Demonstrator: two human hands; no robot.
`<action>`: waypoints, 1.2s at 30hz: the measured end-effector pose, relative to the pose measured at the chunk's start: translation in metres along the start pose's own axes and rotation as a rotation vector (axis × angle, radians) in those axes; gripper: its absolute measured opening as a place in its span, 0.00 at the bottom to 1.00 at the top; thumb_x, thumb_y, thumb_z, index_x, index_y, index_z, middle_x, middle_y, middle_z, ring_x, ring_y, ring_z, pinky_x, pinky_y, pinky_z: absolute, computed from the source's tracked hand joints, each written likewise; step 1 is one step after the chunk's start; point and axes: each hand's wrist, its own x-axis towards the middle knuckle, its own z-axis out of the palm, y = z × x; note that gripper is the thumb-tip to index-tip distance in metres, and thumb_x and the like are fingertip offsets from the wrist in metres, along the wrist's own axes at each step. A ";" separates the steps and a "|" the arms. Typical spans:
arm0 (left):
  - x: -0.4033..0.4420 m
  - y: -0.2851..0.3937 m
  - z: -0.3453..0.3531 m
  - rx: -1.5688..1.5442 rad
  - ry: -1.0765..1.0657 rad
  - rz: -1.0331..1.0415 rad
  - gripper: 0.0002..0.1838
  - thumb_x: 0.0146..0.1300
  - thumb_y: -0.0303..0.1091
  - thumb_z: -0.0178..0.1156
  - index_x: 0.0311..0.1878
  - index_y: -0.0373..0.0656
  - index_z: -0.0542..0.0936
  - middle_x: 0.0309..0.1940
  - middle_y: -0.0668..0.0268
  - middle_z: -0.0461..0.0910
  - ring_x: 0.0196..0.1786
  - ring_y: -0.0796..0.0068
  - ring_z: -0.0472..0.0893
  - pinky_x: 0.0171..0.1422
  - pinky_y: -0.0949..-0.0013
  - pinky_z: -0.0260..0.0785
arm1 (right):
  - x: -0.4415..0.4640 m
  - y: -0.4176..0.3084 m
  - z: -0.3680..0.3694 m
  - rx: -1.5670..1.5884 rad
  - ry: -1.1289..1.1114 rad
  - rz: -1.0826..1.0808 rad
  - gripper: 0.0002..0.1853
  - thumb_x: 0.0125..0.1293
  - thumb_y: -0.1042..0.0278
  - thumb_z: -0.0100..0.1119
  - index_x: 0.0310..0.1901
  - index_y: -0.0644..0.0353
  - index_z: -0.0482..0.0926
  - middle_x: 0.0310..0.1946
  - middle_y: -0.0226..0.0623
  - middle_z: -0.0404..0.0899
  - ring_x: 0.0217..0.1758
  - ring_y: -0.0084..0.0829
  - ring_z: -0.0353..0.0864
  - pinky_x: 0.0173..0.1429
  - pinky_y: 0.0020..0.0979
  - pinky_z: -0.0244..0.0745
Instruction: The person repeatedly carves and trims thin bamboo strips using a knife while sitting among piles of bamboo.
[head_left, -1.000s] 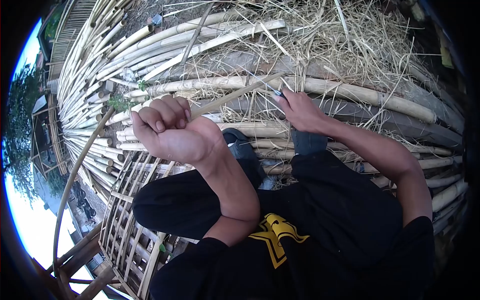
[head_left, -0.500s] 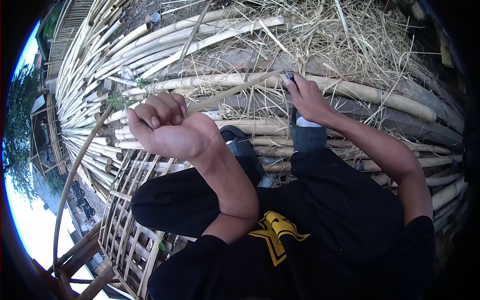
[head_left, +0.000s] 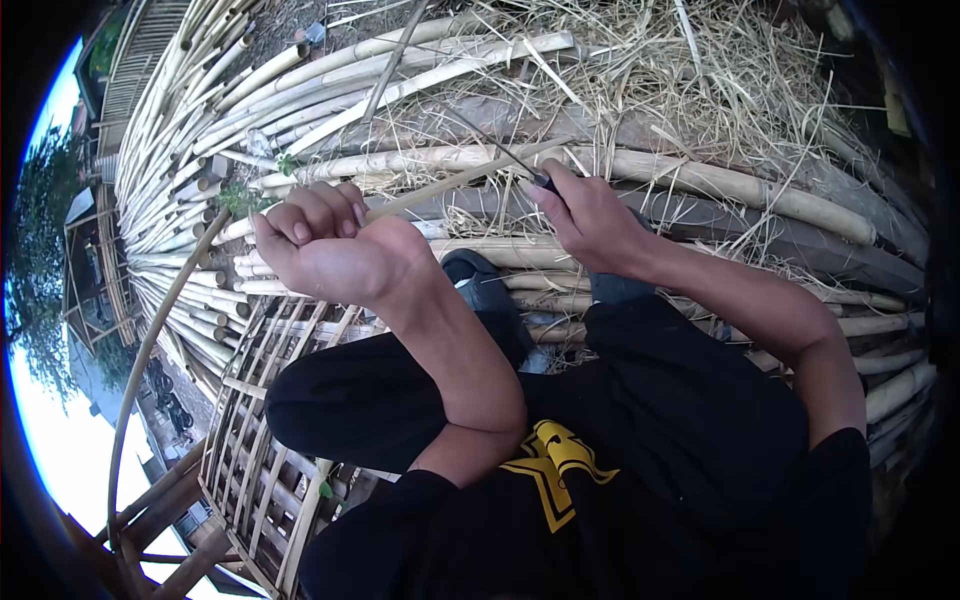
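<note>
My left hand is closed in a fist around a long bamboo strip. One end of the strip reaches out to the right over the poles. On the other side of the fist, its long part bends down along the left of the view. In my right hand is a knife with a dark handle and a thin blade. The blade points up and left and crosses the strip near its right end; whether it touches the strip I cannot tell.
Many bamboo poles lie side by side beneath and ahead of me. Pale shavings are heaped at the upper right. A woven bamboo lattice stands by my left leg, and wooden beams are at lower left.
My right hand has moved left and slightly toward my body with the knife, whose blade now shows clearly across the strip. My left hand and the strip have hardly moved.
</note>
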 end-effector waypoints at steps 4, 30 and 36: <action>-0.003 0.001 0.000 -0.024 -0.039 0.001 0.19 0.72 0.40 0.33 0.21 0.52 0.56 0.12 0.75 0.50 0.16 0.80 0.46 0.22 0.73 0.40 | -0.001 0.074 0.029 -0.195 -0.107 0.308 0.17 0.74 0.60 0.42 0.39 0.70 0.68 0.21 0.56 0.76 0.26 0.56 0.78 0.34 0.50 0.71; 0.002 0.000 -0.007 -0.047 -0.015 -0.026 0.22 0.73 0.42 0.34 0.19 0.52 0.56 0.12 0.75 0.50 0.16 0.80 0.46 0.20 0.73 0.39 | 0.009 0.095 0.031 -0.185 -0.094 0.485 0.18 0.74 0.60 0.42 0.39 0.71 0.68 0.23 0.58 0.76 0.29 0.57 0.77 0.37 0.53 0.68; 0.002 -0.002 -0.006 -0.089 -0.074 -0.013 0.24 0.73 0.44 0.37 0.17 0.51 0.57 0.11 0.75 0.49 0.15 0.81 0.46 0.19 0.73 0.37 | 0.013 0.024 -0.003 0.007 -0.004 0.153 0.18 0.74 0.58 0.44 0.41 0.70 0.69 0.17 0.51 0.72 0.22 0.52 0.74 0.30 0.48 0.65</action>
